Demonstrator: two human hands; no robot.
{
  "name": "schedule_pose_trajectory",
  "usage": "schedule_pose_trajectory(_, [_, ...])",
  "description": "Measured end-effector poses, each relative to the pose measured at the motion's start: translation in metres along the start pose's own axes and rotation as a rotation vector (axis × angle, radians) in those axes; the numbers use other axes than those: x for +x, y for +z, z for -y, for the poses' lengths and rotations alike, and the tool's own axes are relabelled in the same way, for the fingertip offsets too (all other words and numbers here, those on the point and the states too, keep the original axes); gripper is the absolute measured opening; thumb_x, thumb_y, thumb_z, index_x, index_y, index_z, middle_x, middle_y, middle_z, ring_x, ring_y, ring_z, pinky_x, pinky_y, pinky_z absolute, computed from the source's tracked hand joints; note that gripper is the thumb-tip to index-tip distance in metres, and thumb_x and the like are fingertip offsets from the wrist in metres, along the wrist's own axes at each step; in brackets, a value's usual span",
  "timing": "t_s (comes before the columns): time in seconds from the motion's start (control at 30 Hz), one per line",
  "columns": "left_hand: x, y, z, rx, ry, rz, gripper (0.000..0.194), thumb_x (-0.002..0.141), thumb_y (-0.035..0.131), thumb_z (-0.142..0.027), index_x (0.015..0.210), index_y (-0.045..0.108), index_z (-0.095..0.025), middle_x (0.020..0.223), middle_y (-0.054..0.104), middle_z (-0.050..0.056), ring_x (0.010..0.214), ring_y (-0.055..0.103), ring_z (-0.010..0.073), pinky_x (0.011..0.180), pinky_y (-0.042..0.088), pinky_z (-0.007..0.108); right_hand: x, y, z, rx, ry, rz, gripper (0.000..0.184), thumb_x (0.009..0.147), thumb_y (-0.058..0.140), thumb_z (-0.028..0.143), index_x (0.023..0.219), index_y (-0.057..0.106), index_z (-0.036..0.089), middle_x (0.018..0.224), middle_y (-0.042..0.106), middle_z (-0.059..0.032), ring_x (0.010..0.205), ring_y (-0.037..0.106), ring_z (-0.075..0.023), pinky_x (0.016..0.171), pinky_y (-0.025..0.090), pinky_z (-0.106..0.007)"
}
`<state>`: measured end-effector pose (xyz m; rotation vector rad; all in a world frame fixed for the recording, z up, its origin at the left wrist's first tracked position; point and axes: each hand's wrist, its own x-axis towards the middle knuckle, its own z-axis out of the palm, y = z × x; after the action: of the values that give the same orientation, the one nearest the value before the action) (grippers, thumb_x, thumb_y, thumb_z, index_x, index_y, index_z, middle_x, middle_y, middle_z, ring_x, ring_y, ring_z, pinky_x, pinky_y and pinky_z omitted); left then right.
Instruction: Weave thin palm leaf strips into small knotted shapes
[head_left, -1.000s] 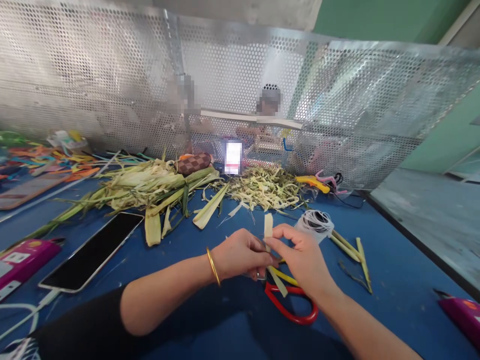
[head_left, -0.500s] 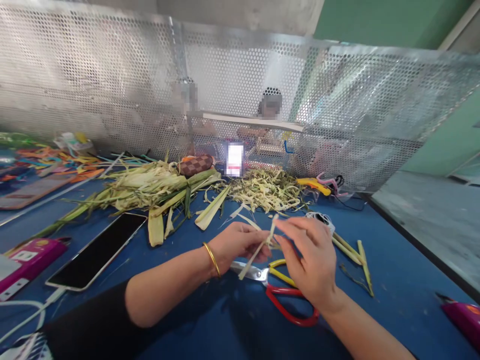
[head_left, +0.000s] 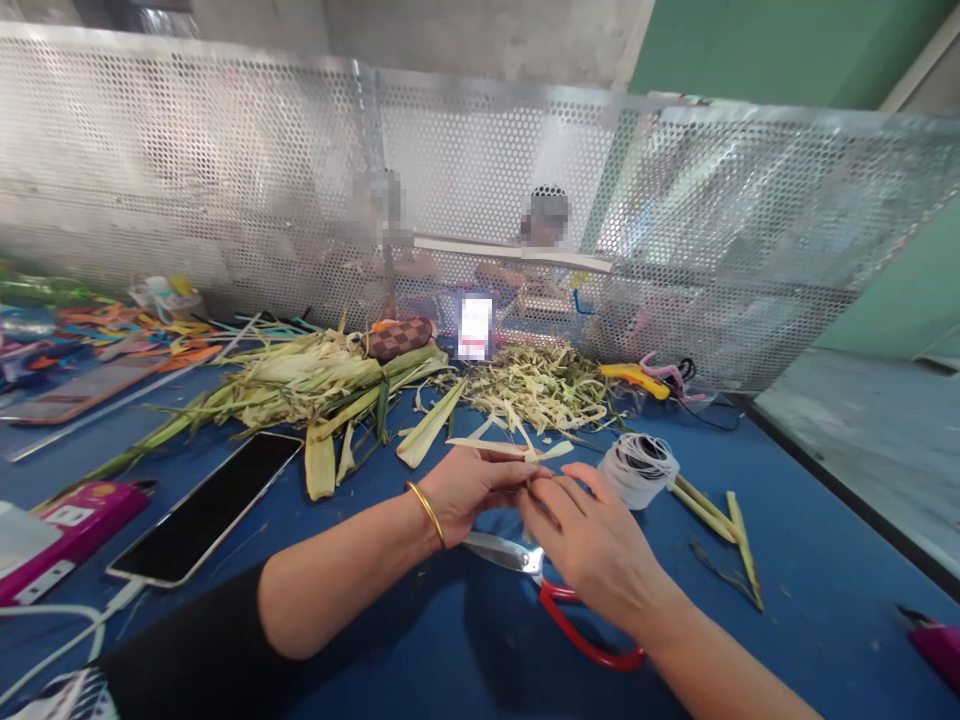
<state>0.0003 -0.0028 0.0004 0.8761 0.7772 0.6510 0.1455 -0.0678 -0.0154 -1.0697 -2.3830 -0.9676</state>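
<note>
Pale, narrow corn husk strips [head_left: 556, 452] cross at the fingertips of both hands, their ends sticking out to left and right. My left hand [head_left: 466, 490], with a gold bangle at the wrist, pinches them between thumb and fingers. My right hand [head_left: 592, 530] closes on the same crossing from the other side; its curled fingers hide part of the strips. Below the hands lie red-handled scissors [head_left: 574, 630], blades pointing left, partly covered by my right hand. Just beyond that hand stands a spool of white cord [head_left: 634, 475].
Corn husks [head_left: 300, 375] are heaped at back left, beside a pile of shredded strips [head_left: 536, 390]. A black-screened phone [head_left: 206, 510] lies left, near a purple box [head_left: 82, 530]. A yellow glue gun [head_left: 634, 378] rests before the perforated metal screen [head_left: 480, 150]. Husk stalks [head_left: 739, 540] lie right.
My right hand has turned down and moved left against the left fingertips. The strip that hung toward the scissors now lies across above the fingers. The cord spool shows more fully.
</note>
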Motion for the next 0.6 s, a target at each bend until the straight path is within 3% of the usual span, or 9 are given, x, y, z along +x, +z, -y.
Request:
schedule_pose_trajectory(0.17, [0.0,0.0022,0.0015,-0.035,0.021,-0.045,0.025,0.055,0.08,-0.014,0.075,0.065,-0.012,0.075,0.07,0.005,0.077,0.064,0.0153,0.081,0.049,0.027,-0.0051,-0.0005,0.0019,0.054,-0.037,-0.076,0.029,0.09,0.037,0.008,0.093,0.065,0.009,0.079,0.065,-0.0095,0.075,0.057,-0.0198,0.084,0.04,-0.039])
schedule_pose_trajectory(0.4, [-0.0019,0.001,0.0014,0.076,0.029,0.001,0.033,0.054,0.079,-0.019,0.084,0.067,-0.013,0.07,0.068,0.001,0.071,0.063,0.0128,0.078,0.048,0.026,-0.0066,-0.0002,0.0081,0.178,-0.025,-0.108,0.029,0.09,0.037,0.007,0.091,0.065,0.008,0.078,0.066,-0.009,0.075,0.059,-0.0185,0.083,0.042,-0.037])
schedule_pose_trajectory(0.5, [-0.003,0.0012,0.0008,0.133,0.052,-0.006,0.043,0.055,0.078,-0.019,0.095,0.066,-0.013,0.068,0.068,0.001,0.066,0.062,0.0121,0.07,0.048,0.025,-0.0063,-0.0016,0.0088,0.186,-0.048,-0.107,0.028,0.09,0.036,0.008,0.097,0.064,0.008,0.081,0.068,-0.0094,0.078,0.061,-0.0191,0.083,0.042,-0.037])
schedule_pose_trajectory(0.6, [-0.0035,0.0011,-0.0018,0.16,0.098,0.009,0.034,0.056,0.077,-0.021,0.087,0.065,-0.013,0.065,0.067,0.002,0.061,0.061,0.0115,0.063,0.046,0.023,-0.0065,-0.0054,0.0044,0.208,-0.066,-0.148,0.03,0.089,0.037,0.007,0.109,0.059,0.009,0.089,0.069,-0.0098,0.085,0.062,-0.0192,0.084,0.043,-0.037])
